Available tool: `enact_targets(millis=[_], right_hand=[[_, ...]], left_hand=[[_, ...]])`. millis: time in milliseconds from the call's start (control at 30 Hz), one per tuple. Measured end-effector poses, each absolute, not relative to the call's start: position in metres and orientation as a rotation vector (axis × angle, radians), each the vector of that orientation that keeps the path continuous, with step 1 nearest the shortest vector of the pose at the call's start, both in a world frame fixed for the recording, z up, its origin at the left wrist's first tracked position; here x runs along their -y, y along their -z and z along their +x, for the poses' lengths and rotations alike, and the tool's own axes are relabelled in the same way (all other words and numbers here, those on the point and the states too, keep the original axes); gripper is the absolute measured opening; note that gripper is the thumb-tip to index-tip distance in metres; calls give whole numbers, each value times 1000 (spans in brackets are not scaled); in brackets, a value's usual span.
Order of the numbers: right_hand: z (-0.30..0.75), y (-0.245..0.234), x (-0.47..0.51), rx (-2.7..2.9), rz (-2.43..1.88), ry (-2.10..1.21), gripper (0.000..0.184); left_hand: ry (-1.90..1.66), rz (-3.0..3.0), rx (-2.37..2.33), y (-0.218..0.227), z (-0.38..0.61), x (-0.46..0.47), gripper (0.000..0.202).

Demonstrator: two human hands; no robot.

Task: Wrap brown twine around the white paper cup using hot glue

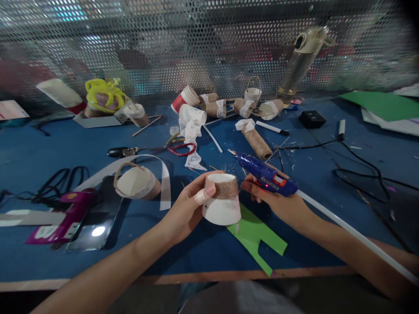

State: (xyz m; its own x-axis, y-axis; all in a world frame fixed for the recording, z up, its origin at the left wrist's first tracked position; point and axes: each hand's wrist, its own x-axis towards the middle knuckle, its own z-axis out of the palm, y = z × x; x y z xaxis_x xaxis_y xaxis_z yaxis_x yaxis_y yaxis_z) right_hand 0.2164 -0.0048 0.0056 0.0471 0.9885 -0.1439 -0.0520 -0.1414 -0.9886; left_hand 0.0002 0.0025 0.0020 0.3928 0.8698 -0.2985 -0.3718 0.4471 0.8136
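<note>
Both forearms come in low; left hand (188, 209) pinches one paper cup (222, 198) at table centre, fingers curled round its rim, thumb on the twine band. Light, thin-walled, crushable I'd say: best held gently at that band. Right hand (278, 198) at 3 o'clock wraps shut round one glue gun (265, 174), nozzle aimed 10 o'clock. One finished basket cup (137, 182) at 9, about seven more at 12

Both your forearms come in from the bottom corners and angle toward the middle. Your left hand (188, 209) is curled in a grip, thumb up front, nail showing. Your right hand (278, 198) is wrapped shut, fingers tucked underneath, wrist straight.
</note>
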Motion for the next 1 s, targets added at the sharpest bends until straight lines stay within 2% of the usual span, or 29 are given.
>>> enact_targets(millis=[167, 367, 667, 1000], right_hand=[[214, -9, 5, 994, -1368, -1276, 50], [212, -1, 12, 1078, -1243, -1318, 37], [213, -5, 14, 1027, -1251, -1301, 45], [216, -7, 16, 1243, -1298, -1141, 22]], left_hand=[[-879, 730, -774, -1, 1, -2, 46], [-849, 770, -750, -2, 1, -1, 45], [-844, 753, -764, -2, 2, -2, 45], [-794, 722, -737, 2, 1, -2, 46]])
